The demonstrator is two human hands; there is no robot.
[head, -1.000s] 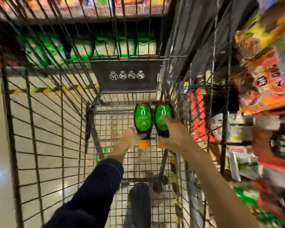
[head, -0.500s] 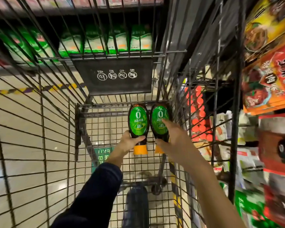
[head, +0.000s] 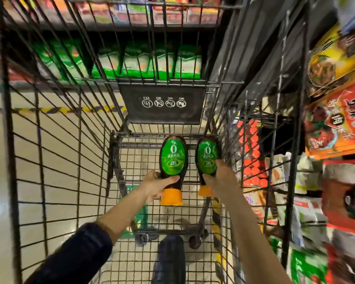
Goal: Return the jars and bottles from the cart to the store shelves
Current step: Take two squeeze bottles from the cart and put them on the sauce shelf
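Two dark sauce bottles with green labels and orange caps lie inside the wire cart [head: 57, 181], caps toward me. My left hand [head: 156, 186] grips the neck of the left bottle [head: 173, 160], thumb over its front just above the cap. My right hand [head: 221, 179] wraps around the lower part of the right bottle [head: 207, 155], covering most of its orange cap. Both bottles are near the cart's far end, by the black child-seat flap [head: 162, 103].
Store shelves [head: 340, 124] with red, orange and yellow packets stand close on the right of the cart. Ahead, beyond the cart, a low shelf holds green-and-white bags [head: 131, 60]. Beige floor with a yellow-black stripe lies on the left. The cart's wire walls enclose both arms.
Both hands have closed around the bottles and drawn them slightly apart. The left bottle sits a little nearer to me than before. The view has shifted slightly.
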